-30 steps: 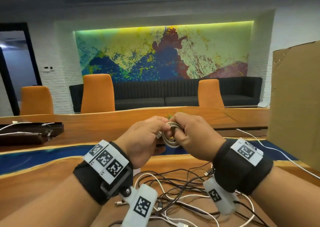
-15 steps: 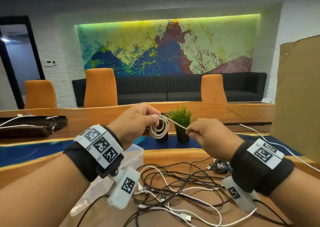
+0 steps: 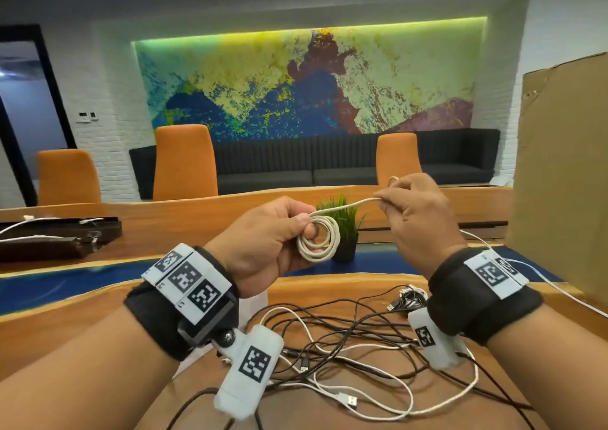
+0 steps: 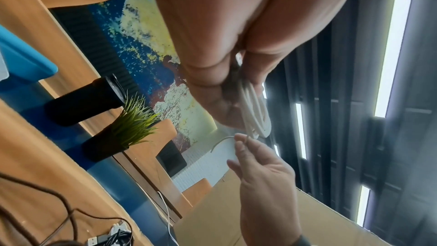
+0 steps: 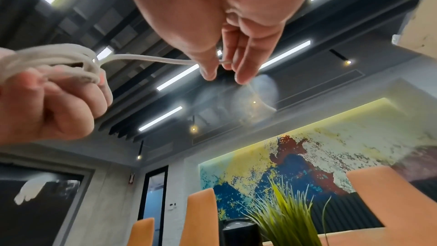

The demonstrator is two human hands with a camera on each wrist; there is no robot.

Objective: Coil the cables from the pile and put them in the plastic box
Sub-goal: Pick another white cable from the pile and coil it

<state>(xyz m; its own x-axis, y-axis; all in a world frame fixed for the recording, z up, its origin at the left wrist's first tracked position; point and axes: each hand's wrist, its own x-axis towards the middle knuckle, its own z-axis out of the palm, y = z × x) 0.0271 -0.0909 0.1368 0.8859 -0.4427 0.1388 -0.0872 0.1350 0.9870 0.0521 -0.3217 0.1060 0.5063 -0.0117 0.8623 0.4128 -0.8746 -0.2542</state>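
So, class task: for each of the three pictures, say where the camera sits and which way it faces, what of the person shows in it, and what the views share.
Head: on the head, facing forward and down over the table; both forearms, left hand and right hand show.
Left wrist: under the left wrist, looking along the palm at the coil; right hand beyond.
Right wrist: under the right wrist, tilted up to the ceiling; its fingers pinch the cable end.
Shared: all show both hands, coil and plant.

Your left hand (image 3: 263, 239) holds the coiled cable (image 3: 318, 239) left of your right hand (image 3: 414, 219), both above the table (image 3: 65, 331). The cable pile (image 3: 345, 347) lies near you, below them. The potted plant (image 3: 342, 229) stands farther off, the cardboard box (image 3: 559, 183) at far right.
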